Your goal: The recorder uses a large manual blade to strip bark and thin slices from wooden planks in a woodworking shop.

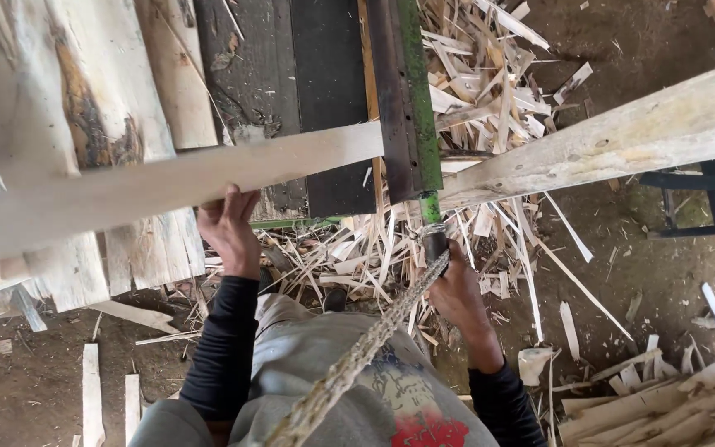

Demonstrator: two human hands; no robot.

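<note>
My left hand grips the near edge of a long pale wooden slat that runs across the view and passes under a dark blade bar with a green edge. Gripping the black handle at the bar's near end is my right hand. A frayed rope runs from the handle toward my body. The slat goes on past the blade as a rougher plank reaching to the right edge.
Rough wide boards are stacked at the left. A heap of thin wood offcuts and splinters covers the dirt floor under and behind the blade. More slats lie bottom right. A dark metal frame stands at right.
</note>
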